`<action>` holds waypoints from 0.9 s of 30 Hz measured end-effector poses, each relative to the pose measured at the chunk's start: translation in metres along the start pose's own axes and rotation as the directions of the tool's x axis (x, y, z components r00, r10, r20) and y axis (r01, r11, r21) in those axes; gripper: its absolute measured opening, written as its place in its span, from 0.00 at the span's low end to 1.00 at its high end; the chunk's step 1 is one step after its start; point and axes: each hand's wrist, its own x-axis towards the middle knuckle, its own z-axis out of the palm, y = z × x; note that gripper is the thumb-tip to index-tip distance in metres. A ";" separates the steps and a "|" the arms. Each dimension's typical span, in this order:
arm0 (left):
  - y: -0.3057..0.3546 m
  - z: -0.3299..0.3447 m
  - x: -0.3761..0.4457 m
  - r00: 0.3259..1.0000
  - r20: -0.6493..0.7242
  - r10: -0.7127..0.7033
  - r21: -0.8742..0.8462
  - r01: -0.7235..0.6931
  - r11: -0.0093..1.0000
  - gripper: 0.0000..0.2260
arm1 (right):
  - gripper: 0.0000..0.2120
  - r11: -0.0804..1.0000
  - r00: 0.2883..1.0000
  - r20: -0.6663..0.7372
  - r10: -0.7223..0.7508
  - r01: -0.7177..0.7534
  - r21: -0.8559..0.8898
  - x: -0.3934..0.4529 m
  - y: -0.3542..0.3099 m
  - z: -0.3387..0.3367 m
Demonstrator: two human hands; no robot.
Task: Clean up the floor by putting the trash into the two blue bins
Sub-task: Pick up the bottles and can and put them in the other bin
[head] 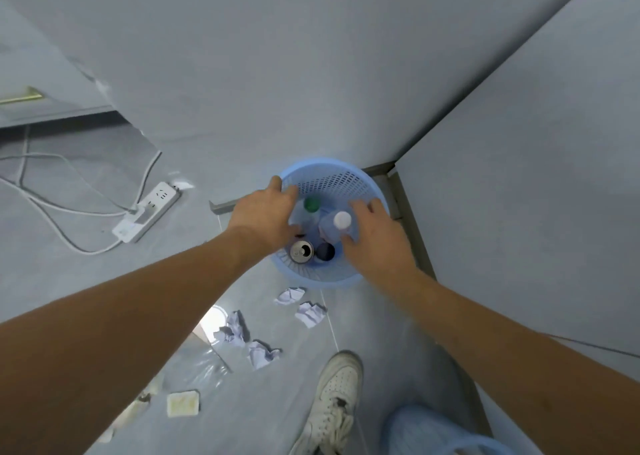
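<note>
Blue bin (pixel 341 182) stands on the floor (pixel 104 264) in the corner where two grey walls meet, holding a green-capped bottle (pixel 311 204), a white-capped bottle (pixel 342 220), an opened can (pixel 301 251) and a dark cup (pixel 325 251). Left hand (pixel 266 214) reaches over the bin's left rim, fingers loosely spread; whether it grips anything is hard to tell. Right hand (pixel 375 235) curls its fingers round the white-capped bottle. Four crumpled paper balls (pixel 310 313) lie on the floor near the bin's near side, beside a white shoe (pixel 337 395). A power strip (pixel 149 212) with cables lies toward the floor's left edge
</note>
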 end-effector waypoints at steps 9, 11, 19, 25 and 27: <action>-0.130 0.013 -0.191 0.960 -0.191 -0.203 -0.366 0.123 0.922 0.18 | 0.11 0.979 0.994 0.007 -0.110 0.107 0.176 -0.128 -0.144 0.045; -0.167 0.043 -0.245 0.953 -0.120 -0.277 -0.385 0.213 0.898 0.16 | 0.11 0.979 0.991 0.097 -0.089 0.069 0.190 -0.153 -0.181 0.082; -0.276 0.192 -0.398 0.826 0.188 -0.531 -0.431 0.556 0.711 0.17 | 0.10 0.986 0.955 0.269 -0.127 0.091 0.143 -0.191 -0.295 0.229; -0.285 0.276 -0.417 0.811 0.194 -0.551 -0.468 0.570 0.675 0.15 | 0.11 0.991 0.943 0.312 -0.115 0.090 0.095 -0.158 -0.320 0.294; -0.280 0.293 -0.406 0.834 0.163 -0.528 -0.481 0.534 0.695 0.17 | 0.12 0.982 0.945 0.266 -0.190 0.181 0.058 -0.143 -0.320 0.307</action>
